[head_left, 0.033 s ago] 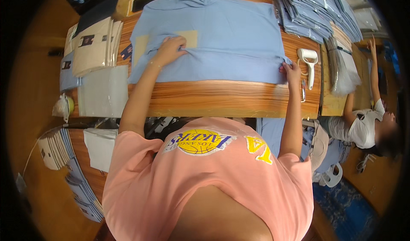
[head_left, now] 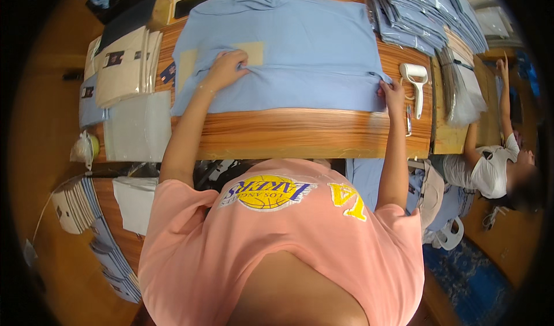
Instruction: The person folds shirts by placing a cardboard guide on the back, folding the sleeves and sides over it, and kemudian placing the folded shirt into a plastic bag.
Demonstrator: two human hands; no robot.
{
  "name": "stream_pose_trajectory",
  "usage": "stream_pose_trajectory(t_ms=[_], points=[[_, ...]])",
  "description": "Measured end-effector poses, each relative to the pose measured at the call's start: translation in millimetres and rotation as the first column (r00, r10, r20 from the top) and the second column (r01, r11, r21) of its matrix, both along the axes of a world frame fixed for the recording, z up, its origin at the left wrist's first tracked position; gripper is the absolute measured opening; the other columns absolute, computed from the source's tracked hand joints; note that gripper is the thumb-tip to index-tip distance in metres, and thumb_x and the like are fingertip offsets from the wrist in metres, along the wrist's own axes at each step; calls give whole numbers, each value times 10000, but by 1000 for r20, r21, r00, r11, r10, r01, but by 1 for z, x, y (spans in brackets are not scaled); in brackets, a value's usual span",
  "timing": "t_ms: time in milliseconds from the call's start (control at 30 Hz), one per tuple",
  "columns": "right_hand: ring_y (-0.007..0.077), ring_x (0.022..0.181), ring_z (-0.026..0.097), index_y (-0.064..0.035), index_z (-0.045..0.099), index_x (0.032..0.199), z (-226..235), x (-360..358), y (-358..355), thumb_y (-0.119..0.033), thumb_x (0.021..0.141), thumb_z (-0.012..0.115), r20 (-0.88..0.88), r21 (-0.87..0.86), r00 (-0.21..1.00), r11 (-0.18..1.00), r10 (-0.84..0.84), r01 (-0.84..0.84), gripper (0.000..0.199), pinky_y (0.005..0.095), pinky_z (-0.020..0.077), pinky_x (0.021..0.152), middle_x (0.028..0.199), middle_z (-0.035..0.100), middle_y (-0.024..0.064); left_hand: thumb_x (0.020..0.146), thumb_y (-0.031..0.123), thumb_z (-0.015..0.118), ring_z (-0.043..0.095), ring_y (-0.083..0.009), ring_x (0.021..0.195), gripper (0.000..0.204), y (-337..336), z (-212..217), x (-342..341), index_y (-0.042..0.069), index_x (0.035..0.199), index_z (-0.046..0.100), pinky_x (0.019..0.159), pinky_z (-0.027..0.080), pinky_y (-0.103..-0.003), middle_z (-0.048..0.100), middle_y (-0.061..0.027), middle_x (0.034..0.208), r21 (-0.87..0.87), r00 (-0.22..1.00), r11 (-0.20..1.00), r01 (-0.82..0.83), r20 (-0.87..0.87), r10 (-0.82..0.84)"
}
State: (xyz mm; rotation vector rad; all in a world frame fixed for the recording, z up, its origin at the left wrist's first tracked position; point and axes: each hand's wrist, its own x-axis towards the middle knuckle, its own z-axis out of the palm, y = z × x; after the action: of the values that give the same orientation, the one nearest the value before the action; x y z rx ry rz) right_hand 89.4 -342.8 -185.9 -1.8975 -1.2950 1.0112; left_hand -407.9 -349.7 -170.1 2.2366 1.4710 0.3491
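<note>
A light blue garment (head_left: pixel 323 43) lies spread on the wood-grain table (head_left: pixel 277 132), its bunched collar or hood at the far edge. My left hand (head_left: pixel 229 66) is closed on a pinch of its cloth, left of the middle. Around that hand, parts of a tan cardboard sheet (head_left: pixel 251 52) show against the blue fabric; the rest is covered by cloth and hand. Over at the garment's near right corner, my right hand (head_left: pixel 393 95) grips the edge between thumb and fingers. A creased fold runs across the garment between both hands.
Right of the garment lie a white lint roller (head_left: pixel 416 86) and a small cutter-like tool (head_left: pixel 408 121). Bagged blue garments (head_left: pixel 404 17) are stacked far right. Beige packs (head_left: pixel 124 66) and clear bags (head_left: pixel 138 127) sit at left. A co-worker (head_left: pixel 493 167) is at right.
</note>
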Motion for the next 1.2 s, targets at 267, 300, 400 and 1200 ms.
stream_pose_trajectory(t_ms=[267, 300, 400, 1200], points=[[237, 695, 612, 41, 652, 965, 6, -1, 33, -324, 792, 666, 229, -62, 969, 995, 91, -79, 404, 338, 464, 654, 774, 651, 176, 772, 244, 648, 471, -227, 1010, 181, -5, 2, 19, 108, 825, 542, 915, 275, -379, 541, -22, 975, 115, 998, 992, -50, -34, 55], [256, 732, 611, 36, 652, 959, 12, -4, 33, -328, 788, 669, 173, -57, 983, 997, 61, -52, 402, 346, 463, 674, 812, 646, 186, 781, 247, 638, 466, -230, 1034, 179, -4, 1, 18, 102, 830, 545, 928, 274, -391, 541, -28, 1011, 82, 996, 994, -66, -46, 70], [308, 876, 575, 17, 638, 969, -2, -10, 24, -355, 777, 675, 483, 74, 876, 996, -2, -39, 420, 373, 446, 751, 953, 608, 205, 805, 241, 605, 439, -239, 1122, 173, -2, -5, 20, 80, 840, 551, 973, 262, -437, 532, -44, 1129, 142, 991, 987, -69, -102, 84], [337, 983, 534, -17, 603, 1032, 54, -176, -79, -131, 806, 622, 377, 407, 807, 702, 454, -585, 253, 387, 421, 857, 1029, 598, 167, 862, 178, 501, 496, -302, 1093, 178, -88, 34, -16, 28, 943, 550, 950, 347, -458, 557, -141, 1130, 375, 965, 894, -245, 183, 188]])
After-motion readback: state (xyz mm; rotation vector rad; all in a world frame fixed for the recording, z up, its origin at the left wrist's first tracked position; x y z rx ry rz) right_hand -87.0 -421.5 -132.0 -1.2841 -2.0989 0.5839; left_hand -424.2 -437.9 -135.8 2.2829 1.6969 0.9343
